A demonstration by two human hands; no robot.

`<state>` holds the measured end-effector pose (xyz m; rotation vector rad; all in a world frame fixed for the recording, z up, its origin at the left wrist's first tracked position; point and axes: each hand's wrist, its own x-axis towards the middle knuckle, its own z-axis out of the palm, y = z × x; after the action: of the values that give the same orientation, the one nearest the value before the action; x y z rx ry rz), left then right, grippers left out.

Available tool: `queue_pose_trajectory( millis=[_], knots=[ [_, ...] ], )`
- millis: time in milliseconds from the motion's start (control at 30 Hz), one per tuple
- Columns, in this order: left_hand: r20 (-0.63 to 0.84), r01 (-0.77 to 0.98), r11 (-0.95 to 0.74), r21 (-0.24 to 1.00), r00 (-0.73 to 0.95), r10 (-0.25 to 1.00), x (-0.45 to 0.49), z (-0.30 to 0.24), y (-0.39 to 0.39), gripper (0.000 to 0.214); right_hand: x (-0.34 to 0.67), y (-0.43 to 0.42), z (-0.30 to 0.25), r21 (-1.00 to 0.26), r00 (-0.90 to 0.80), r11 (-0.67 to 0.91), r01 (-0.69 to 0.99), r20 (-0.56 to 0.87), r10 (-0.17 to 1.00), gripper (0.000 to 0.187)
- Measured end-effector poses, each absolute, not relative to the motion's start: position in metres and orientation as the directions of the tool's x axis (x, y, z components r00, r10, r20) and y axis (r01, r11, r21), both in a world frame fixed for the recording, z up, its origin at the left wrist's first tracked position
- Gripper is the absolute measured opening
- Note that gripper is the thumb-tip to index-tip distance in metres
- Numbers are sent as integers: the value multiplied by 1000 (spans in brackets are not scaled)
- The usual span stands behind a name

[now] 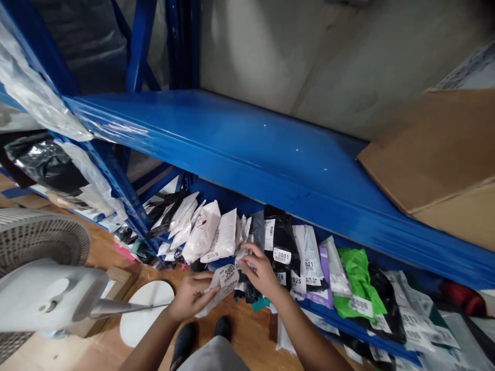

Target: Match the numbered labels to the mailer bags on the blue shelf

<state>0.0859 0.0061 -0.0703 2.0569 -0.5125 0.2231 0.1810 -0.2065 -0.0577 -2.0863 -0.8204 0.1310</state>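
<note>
In my left hand (193, 294) is a white strip of numbered sticker labels (228, 281), pinched between thumb and fingers, with 3003 readable at its upper end. Just to the right, my right hand (260, 269) has thumb and fingers closed on a small white numbered label (251, 268), partly covered by the fingers. It lies against the packed parcels, and I cannot tell whether it is stuck down. White plastic mailing bags (203, 232) stand in a row behind my hands. Beside my right hand, a black mailing bag (285, 234) carries a label reading 3001.
A blue metal shelf (232, 139) spans above the row, with a cardboard box (433, 149) at its right. A bright green bag (356, 281) and more labelled parcels continue rightward. A fan (50, 293) stands at the left, near a round white object (147, 312) on the floor.
</note>
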Motion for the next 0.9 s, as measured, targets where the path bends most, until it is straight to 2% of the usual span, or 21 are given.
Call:
queue_pose_trajectory(
  millis=[33,100,133,200,233,300,333,400,467,567,633,700,767,900],
  knots=[
    [383,-456,-424,783,889,-249,86,-69,6,26,175,-207,-57,-881,765,-260,395,159,624,27],
    [425,-485,-371,792,874,-235,87,-68,5,25,164,-202,-59,-993,744,-54,100,39,667,46],
    [431,-492,-351,797,870,-241,88,-67,4,25,160,-198,-62,-999,744,-6,-37,-31,667,53],
    [383,-452,-363,815,890,-247,89,-67,1,27,154,-187,-70,-970,783,57,-237,-156,603,51],
    [337,-402,-391,828,914,-227,90,-68,-1,28,152,-181,-76,-949,811,94,-301,-203,549,48],
    [219,-241,-382,892,970,-100,91,-73,-6,26,148,-172,-86,-921,872,174,-347,-249,423,45],
    [148,-147,-299,943,989,-19,91,-77,-10,28,146,-170,-90,-923,898,196,-331,-243,367,44],
    [-10,13,-32,999,995,97,92,-85,-20,38,143,-169,-97,-958,933,157,-239,-181,311,40],
    [-122,101,169,980,985,124,92,-95,-32,38,143,-174,-98,-999,950,-36,-30,-39,310,32],
    [-178,146,226,963,976,126,94,-109,-49,35,158,-185,-93,-886,925,-357,297,174,337,23],
    [-191,153,258,954,973,130,99,-118,-58,37,176,-190,-86,-795,893,-452,405,238,382,17],
    [-206,156,298,942,968,144,106,-127,-66,39,195,-193,-81,-728,845,-485,483,245,475,13],
    [-219,151,344,927,961,169,116,-135,-72,42,210,-195,-80,-656,795,-517,550,223,564,16],
    [-282,177,431,885,940,193,141,-148,-83,42,219,-204,-84,-538,767,-596,597,164,620,18]
  ],
)
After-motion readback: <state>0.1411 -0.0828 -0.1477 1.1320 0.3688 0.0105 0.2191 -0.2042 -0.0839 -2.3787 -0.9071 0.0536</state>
